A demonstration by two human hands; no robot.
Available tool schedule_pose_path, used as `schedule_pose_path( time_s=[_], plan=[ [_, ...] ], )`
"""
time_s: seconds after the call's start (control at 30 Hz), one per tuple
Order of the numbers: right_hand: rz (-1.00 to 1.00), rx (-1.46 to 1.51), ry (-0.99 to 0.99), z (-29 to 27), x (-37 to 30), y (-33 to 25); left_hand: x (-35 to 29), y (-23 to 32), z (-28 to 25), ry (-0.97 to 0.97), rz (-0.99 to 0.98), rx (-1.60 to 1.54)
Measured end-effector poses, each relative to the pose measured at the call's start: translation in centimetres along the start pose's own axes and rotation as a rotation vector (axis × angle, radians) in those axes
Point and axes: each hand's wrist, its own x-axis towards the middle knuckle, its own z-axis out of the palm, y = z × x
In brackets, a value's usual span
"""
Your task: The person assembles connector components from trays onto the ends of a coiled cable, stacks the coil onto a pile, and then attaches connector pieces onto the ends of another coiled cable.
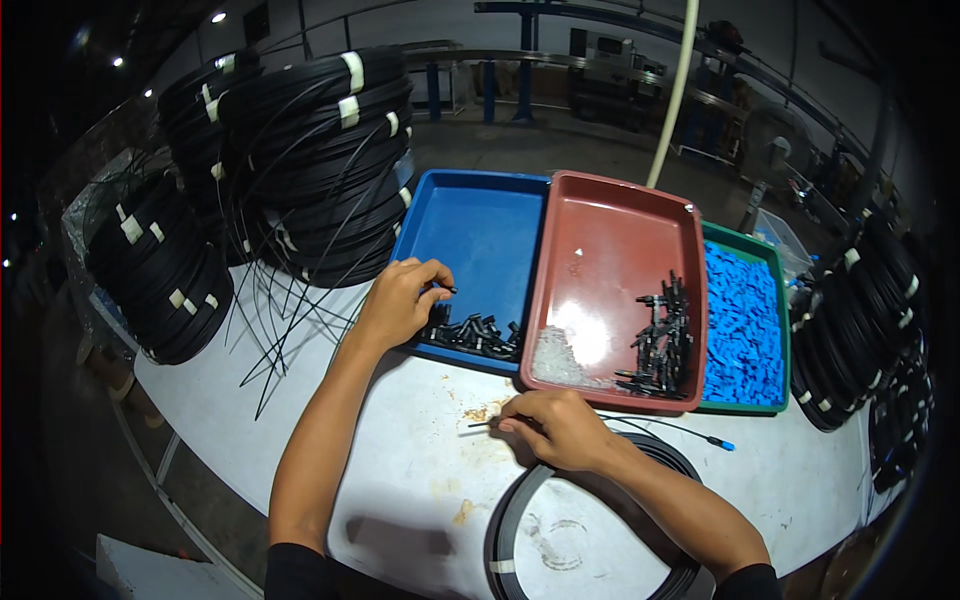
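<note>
My left hand [405, 300] is over the near-left edge of a blue tray [480, 225], finger and thumb pinched on a small black part whose tip just shows. Black plastic connector parts [475, 335] lie heaped along that tray's near side. Lower and to the right, my right hand [555, 428] pinches a black cable near its end, which points left past the fingertips. A coil of black cable [510, 520], tied with white tape, lies on the white table [400, 460] under my right forearm. Its other end carries a blue-tipped connector [722, 443].
A red-brown tray [590, 220] holds black parts and small clear pieces. Beside it, a green tray [787, 370] is filled with blue pieces [740, 330]. Tall stacks of cable coils [320, 180] stand at left, with loose ends hanging over the table; more coils [860, 320] stand at right.
</note>
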Motion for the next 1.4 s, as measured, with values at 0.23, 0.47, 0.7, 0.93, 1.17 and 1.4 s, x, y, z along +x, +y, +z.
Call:
schedule_pose_path(
  time_s=[0.23,0.47,0.7,0.93,1.17,1.4],
  plan=[
    [0.060,-0.110,-0.080,0.3,-0.9,0.4,0.3,7.8,1.6,0.169,-0.032,-0.320],
    [0.126,-0.170,0.074,-1.4,-2.7,0.8,0.9,14.3,3.6,0.194,0.084,-0.372],
    [0.262,-0.200,0.289,-7.5,-8.5,2.0,0.4,20.0,7.7,0.192,-0.002,-0.631],
    [0.404,0.044,0.653,-8.8,-12.8,3.3,-2.6,20.3,13.0,0.062,-0.223,-0.857],
    [0.188,-0.168,0.714,-8.4,-14.6,4.3,-3.2,21.0,13.3,-0.058,-0.297,-0.943],
    [0.129,-0.173,0.650,-8.4,-14.8,3.7,-3.6,20.8,13.2,-0.072,-0.219,-0.820]
  ],
)
